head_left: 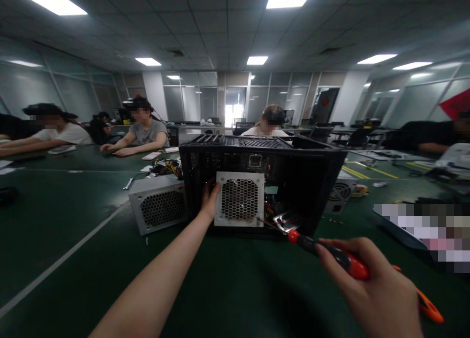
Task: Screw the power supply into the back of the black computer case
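A black computer case (301,181) stands on the green table (73,215) with its rear toward me. A silver power supply (239,199) with a round-holed fan grille sits in the case's rear opening. My left hand (209,201) grips the left edge of that power supply, fingers curled round it. My right hand (374,284) is closed on a red and black screwdriver (330,252), whose metal tip points at the lower right corner of the power supply.
A second silver power supply (157,208) lies left of the case, with a bundle of coloured cables (167,167) behind it. Another grey unit (340,193) sits right of the case. Several people sit at tables behind.
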The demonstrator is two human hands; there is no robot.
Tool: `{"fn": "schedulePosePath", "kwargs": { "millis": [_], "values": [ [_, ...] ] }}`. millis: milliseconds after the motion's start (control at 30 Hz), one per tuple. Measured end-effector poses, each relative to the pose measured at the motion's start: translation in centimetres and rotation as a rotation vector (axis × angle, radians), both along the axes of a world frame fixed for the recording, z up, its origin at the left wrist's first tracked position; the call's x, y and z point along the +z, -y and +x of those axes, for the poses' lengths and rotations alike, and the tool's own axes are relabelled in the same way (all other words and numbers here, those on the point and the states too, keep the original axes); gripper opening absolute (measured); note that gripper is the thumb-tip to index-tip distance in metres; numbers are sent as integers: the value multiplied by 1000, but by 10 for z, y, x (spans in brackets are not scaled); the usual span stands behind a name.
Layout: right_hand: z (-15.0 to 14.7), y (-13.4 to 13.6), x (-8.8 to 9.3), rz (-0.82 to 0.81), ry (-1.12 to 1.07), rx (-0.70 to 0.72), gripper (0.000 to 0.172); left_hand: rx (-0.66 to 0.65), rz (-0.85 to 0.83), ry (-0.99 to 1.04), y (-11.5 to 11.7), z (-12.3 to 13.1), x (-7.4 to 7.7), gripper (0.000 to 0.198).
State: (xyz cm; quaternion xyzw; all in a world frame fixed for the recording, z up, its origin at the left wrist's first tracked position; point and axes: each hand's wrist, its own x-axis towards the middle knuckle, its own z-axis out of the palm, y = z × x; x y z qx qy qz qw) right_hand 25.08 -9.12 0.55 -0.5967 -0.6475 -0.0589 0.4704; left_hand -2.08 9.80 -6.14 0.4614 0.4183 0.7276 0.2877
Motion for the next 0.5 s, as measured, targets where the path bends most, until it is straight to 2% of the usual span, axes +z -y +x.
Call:
{"fn": "schedulePosePath", "kwargs": {
  "millis": [67,200,267,367,500],
  "values": [
    [0,0,-4,18,-9,-44,36,0,-5,1,0,0,0,53],
    [-5,2,-18,318,93,44,19,-9,-16,4,1,0,2,56],
    [-9,3,-20,392,141,86,15,-11,-14,7,2,0,2,55],
    [-8,3,-13,310,194,180,9,-1,-6,8,1,0,1,52],
    [3,5,7,135,289,343,20,11,-16,10,0,-1,0,51]
  ]
}}
